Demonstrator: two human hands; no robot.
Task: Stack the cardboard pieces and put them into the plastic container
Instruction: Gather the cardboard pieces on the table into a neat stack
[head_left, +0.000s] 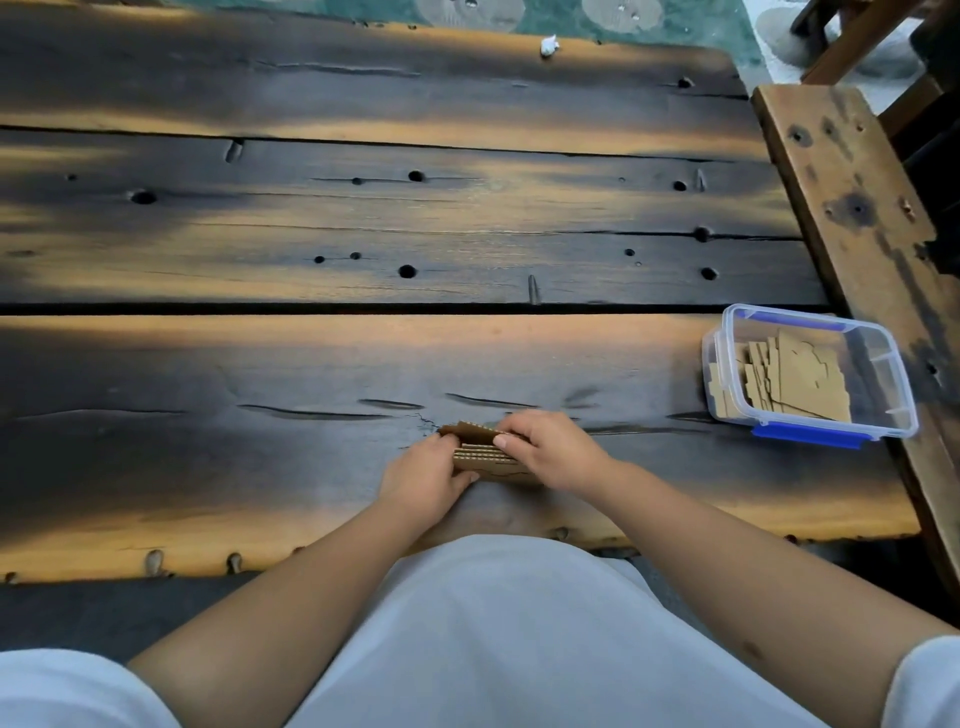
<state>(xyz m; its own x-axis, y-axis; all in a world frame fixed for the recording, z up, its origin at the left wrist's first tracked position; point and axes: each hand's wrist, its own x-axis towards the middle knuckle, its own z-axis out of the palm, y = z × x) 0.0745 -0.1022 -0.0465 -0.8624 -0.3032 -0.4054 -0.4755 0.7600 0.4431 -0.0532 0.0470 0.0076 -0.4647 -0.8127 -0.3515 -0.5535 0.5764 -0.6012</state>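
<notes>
Your left hand (423, 480) and right hand (550, 452) close their fingers around the cardboard stack (483, 457), squaring edges for the plastic container (810, 374).

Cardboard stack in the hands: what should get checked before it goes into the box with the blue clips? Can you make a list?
1. Both hands hold the cardboard stack: ok, the left hand and right hand grip it from either side.
2. Edges lined up: not ok, the top piece sits askew.
3. Plastic container open: ok, no lid on it.
4. Room inside: ok, the cardboard pieces already inside leave the right side free.
5. Path over the wooden table to the container: ok, nothing lies in between.
6. Loose pieces left behind: cannot tell, the hands hide the spot under them.
</notes>
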